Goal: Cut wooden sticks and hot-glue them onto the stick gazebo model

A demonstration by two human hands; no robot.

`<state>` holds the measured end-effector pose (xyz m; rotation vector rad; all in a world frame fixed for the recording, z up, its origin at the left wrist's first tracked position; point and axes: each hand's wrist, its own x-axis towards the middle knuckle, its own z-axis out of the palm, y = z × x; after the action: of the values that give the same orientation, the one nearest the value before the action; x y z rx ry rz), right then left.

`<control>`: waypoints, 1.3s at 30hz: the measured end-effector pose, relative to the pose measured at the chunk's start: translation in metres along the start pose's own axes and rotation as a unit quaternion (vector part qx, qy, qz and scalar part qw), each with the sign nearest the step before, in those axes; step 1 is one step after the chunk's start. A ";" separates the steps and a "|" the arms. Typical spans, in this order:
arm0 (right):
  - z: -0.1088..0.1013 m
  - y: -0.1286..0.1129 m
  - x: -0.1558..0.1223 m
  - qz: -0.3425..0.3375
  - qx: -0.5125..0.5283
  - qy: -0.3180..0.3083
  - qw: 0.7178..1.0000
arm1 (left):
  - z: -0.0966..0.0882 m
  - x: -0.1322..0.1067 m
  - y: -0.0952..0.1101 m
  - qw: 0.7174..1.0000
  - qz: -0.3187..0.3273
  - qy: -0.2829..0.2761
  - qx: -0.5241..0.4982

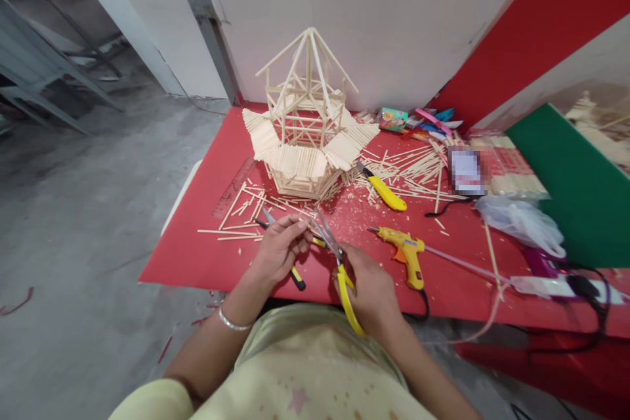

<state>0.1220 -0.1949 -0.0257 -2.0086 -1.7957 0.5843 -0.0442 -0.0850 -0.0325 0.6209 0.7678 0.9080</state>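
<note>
Yellow-handled scissors are in my right hand, its fingers wrapped round the handles. Their blades point away from me and stand apart, close to the fingertips of my left hand. That hand is closed in a pinch; whatever it pinches is too small to make out. Under it, partly covered, lie a black-and-yellow cutter and another pointed metal tool. Beyond both hands a pavilion-like model of thin wooden sticks stands upright, with an open pointed roof frame and slatted panels around it.
Loose sticks and shavings lie around the model on the red table. A yellow utility knife, a yellow glue gun with its cord, and a plastic bag lie to the right. A clear ruler lies left.
</note>
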 end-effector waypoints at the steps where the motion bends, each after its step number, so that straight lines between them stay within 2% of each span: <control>1: 0.001 0.000 0.000 -0.001 0.000 -0.001 1.000 | 0.000 0.000 0.000 1.000 0.000 0.002 -0.001; 16: 0.002 -0.007 0.007 -0.017 0.002 0.023 1.000 | 0.002 0.005 -0.009 0.999 0.026 -0.026 -0.008; 23: 0.000 -0.009 0.011 -0.021 0.007 0.035 0.999 | 0.014 0.003 -0.012 0.997 0.051 0.006 0.055; 29: -0.003 -0.009 0.011 -0.009 -0.015 0.022 1.000 | 0.016 0.004 -0.008 0.996 0.067 0.012 0.052; 33: -0.002 -0.010 0.011 -0.010 -0.024 0.019 0.999 | 0.018 0.001 -0.007 0.991 0.083 -0.008 0.108; 39: -0.001 -0.011 0.012 -0.003 -0.031 0.005 0.999 | 0.017 -0.005 -0.007 0.965 0.128 -0.013 0.227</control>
<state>0.1146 -0.1815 -0.0202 -2.0434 -1.8339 0.5213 -0.0297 -0.0953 -0.0265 1.1551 0.8934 0.9619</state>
